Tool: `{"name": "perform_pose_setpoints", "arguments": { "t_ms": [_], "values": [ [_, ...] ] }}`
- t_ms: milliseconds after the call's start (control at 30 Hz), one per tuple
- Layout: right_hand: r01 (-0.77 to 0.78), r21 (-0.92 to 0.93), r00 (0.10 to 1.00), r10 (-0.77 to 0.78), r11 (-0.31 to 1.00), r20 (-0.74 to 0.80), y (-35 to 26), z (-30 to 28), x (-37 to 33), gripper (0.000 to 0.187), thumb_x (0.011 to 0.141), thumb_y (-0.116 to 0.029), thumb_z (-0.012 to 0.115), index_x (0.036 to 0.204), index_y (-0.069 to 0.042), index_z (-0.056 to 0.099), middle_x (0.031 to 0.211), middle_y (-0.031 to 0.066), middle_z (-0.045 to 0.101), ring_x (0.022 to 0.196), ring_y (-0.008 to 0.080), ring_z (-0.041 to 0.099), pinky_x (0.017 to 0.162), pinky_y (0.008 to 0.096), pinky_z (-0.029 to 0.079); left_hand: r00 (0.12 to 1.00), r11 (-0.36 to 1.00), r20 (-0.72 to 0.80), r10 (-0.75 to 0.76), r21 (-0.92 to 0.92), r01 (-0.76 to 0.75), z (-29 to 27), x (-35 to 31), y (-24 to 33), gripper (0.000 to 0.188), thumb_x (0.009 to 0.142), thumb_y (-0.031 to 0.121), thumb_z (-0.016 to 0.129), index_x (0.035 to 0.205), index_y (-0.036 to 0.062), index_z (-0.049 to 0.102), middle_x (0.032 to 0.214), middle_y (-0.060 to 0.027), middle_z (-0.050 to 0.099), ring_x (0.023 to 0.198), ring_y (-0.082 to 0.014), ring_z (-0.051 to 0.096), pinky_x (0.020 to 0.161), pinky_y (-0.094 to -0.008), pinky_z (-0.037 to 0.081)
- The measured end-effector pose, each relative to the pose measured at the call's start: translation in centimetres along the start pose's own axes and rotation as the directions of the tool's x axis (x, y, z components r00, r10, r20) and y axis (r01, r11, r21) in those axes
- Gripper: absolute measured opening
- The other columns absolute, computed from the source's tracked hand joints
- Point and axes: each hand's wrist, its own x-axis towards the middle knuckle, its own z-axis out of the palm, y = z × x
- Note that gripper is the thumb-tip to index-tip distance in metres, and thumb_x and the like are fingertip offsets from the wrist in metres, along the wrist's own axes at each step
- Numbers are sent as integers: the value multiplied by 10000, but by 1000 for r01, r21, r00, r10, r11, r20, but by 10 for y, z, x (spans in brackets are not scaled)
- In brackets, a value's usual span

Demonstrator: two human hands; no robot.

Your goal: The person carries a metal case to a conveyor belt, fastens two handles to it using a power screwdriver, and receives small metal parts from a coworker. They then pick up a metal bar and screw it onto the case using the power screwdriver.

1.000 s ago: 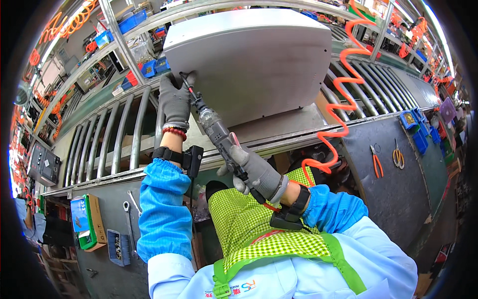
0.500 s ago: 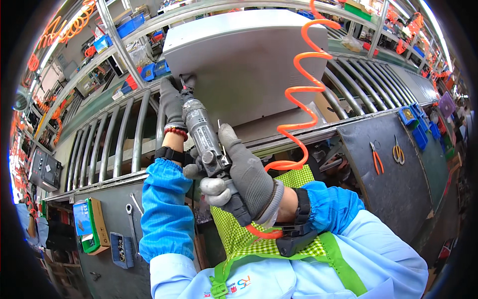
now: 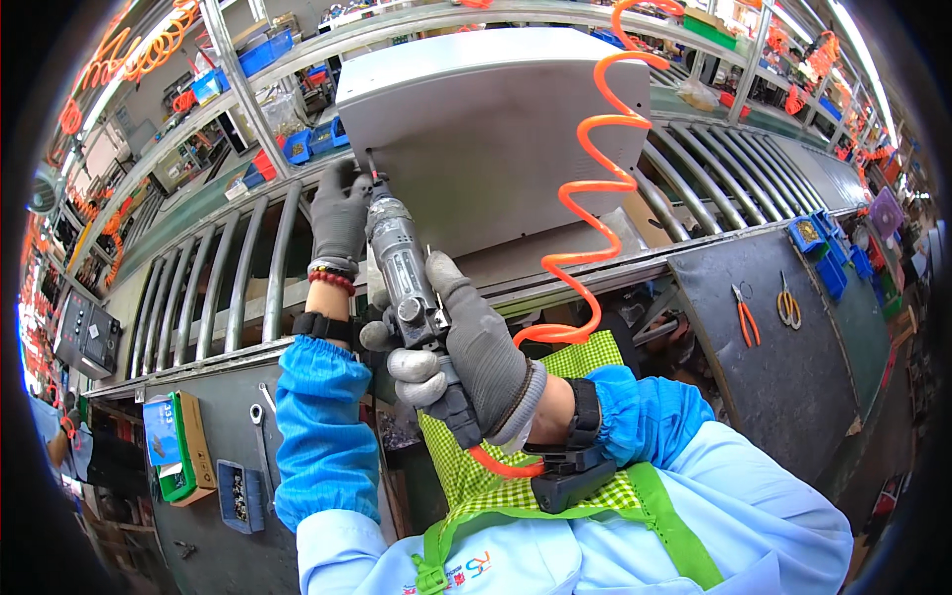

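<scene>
My right hand [image 3: 476, 342], in a grey glove, is wrapped around a grey pneumatic screwdriver [image 3: 399, 253]. An orange air hose joins the tool's lower end. The thin bit [image 3: 372, 167] points up at a small dark hole near the left edge of a large light-grey metal cabinet [image 3: 496, 149]. Whether the bit touches the hole or a screw there, I cannot tell. My left hand [image 3: 339, 220], gloved too, is beside the tool's front end, its fingers apart and partly bent, with the thumb side close to the bit. Nothing shows in that hand.
The cabinet rests on a conveyor of metal rollers [image 3: 238, 283]. A coiled orange hose [image 3: 595, 188] hangs before it. Pliers [image 3: 746, 315] and scissors [image 3: 788, 302] lie on the right-hand table; a wrench [image 3: 261, 436] and a blue bin of small parts [image 3: 238, 496] are at left.
My left hand has drawn back from the cabinet's surface toward me, and its fingers have spread. The screwdriver stays in my right hand, nearly in place. The view has shifted slightly.
</scene>
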Motion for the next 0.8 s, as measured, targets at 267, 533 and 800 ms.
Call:
{"name": "perform_pose_setpoints", "arguments": {
  "t_ms": [267, 533, 800],
  "values": [
    [5, -29, 999, -6, 1000, -41, 1, -4, -4, 600, 995, -615, 339, 1142, -74, 554, 879, 115, 626, 452, 69, 382, 366, 187, 314, 740, 313, 453, -496, -702, 640, -8, 3, 36, 335, 996, 318, 530, 1093, 1, 582, 886, -127, 650, 737, -204, 643, 666, -294, 559],
    [32, -55, 999, -33, 998, -8, -1, -15, -5, 594, 1000, -604, 341, 1128, -59, 541, 889, 125, 623, 449, 66, 400, 349, 181, 303, 760, 210, 468, -450, -772, 600, 6, 19, 40, 447, 978, 422, 563, 1133, 3, 563, 924, -128, 629, 783, -235, 647, 679, -348, 582],
    [-14, -47, 1000, 16, 999, 26, -9, -21, -5, 557, 1015, -573, 329, 1148, -72, 533, 887, 122, 627, 443, 64, 405, 346, 180, 331, 739, 212, 479, -475, -752, 624, 8, 22, 43, 411, 966, 407, 594, 1150, 39, 575, 972, -87, 622, 780, -220, 641, 656, -322, 582]
  ]
}}
